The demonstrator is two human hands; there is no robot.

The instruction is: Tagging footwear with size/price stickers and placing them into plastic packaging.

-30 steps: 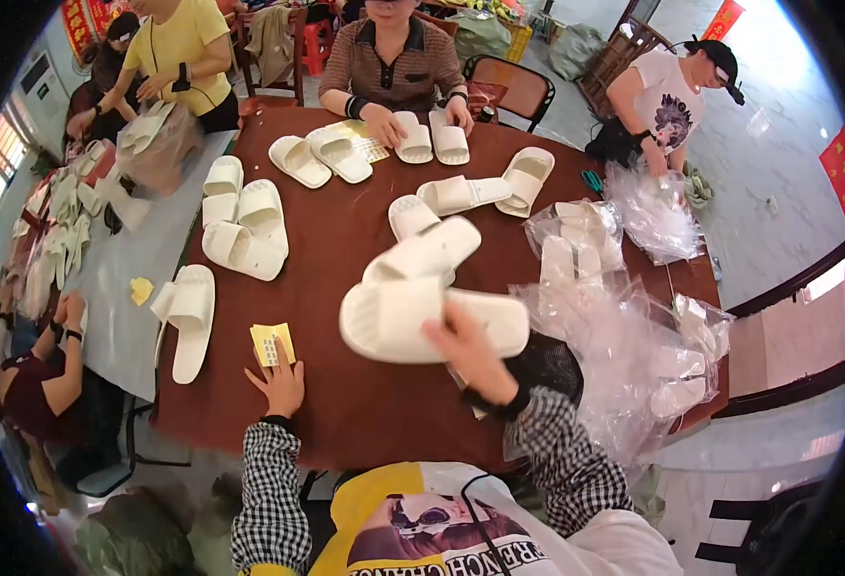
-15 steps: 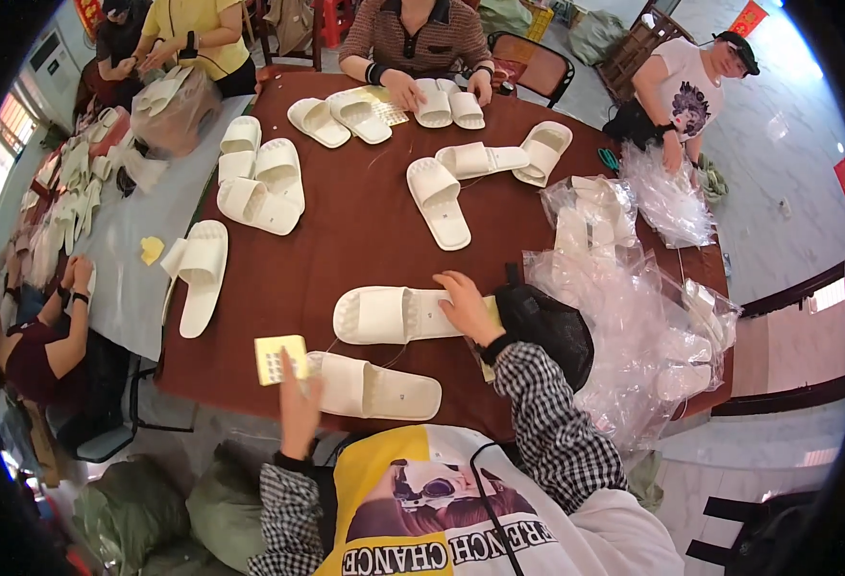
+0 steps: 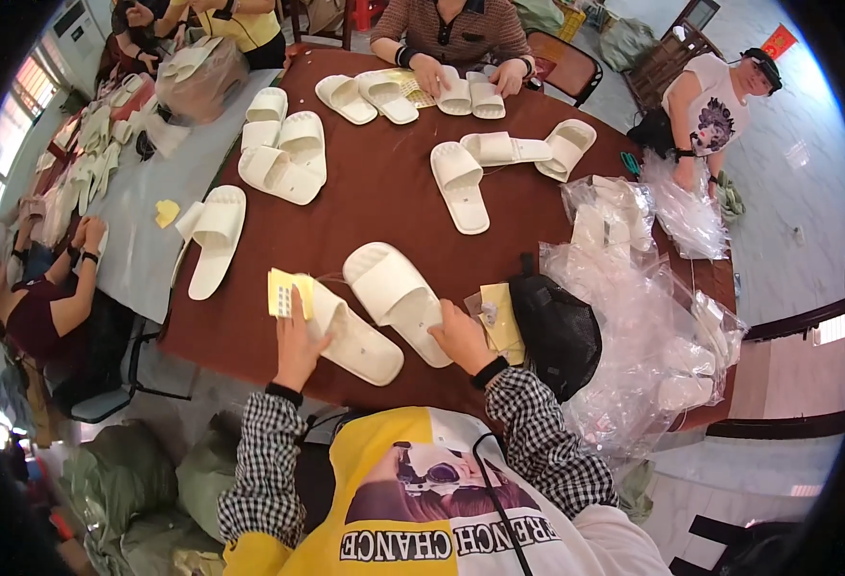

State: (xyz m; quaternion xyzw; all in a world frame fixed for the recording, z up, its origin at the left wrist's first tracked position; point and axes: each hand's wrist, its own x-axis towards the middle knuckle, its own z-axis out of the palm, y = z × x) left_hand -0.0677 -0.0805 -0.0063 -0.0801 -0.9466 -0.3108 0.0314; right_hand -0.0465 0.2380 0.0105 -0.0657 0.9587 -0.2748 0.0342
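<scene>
Head view: left hand (image 3: 296, 348) pinched label sheet (image 3: 279, 292) beside left slipper (image 3: 359, 346); right hand (image 3: 463, 336) pinched right slipper (image 3: 390, 290), both slippers on bench (image 3: 365, 182). Sheet could have creased if left slipper slid against it.

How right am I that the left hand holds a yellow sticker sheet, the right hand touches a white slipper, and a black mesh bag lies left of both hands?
Not quite: the head view shows the black mesh bag to the right of both the left hand and the right hand. The yellow sticker sheet and white slipper are as you say.
</scene>
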